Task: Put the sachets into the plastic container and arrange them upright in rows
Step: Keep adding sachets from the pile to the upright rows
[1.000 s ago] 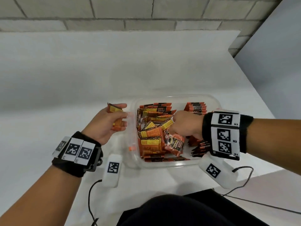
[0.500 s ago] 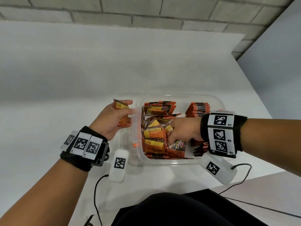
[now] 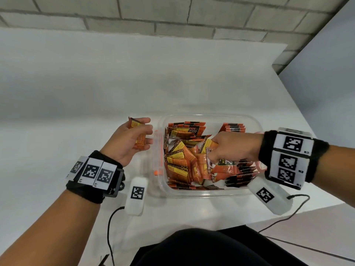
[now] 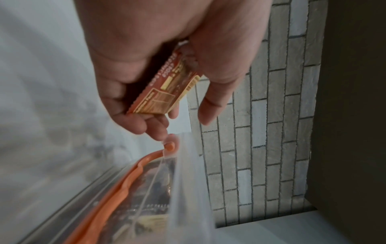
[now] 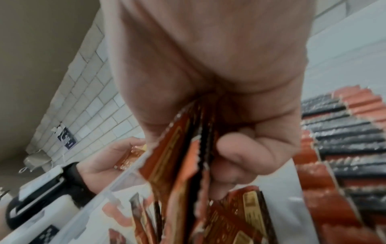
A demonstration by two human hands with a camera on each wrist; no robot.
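Observation:
A clear plastic container sits on the white table and holds many orange and black sachets. Its left half is a loose jumble; along its right side runs a neat upright row. My right hand is inside the container and grips a small bunch of sachets between thumb and curled fingers. Just outside the container's left wall, my left hand holds a thin stack of sachets, with the fingers curled under it.
An orange clip runs along the container's left wall. White tagged sensor boxes with black cables hang from both wrists over the table. A grey brick wall stands behind. The table's right edge is close to the container.
My right hand has closed on sachets in the loose pile and shifted slightly toward the container's middle. The left hand stays beside the container with its stack.

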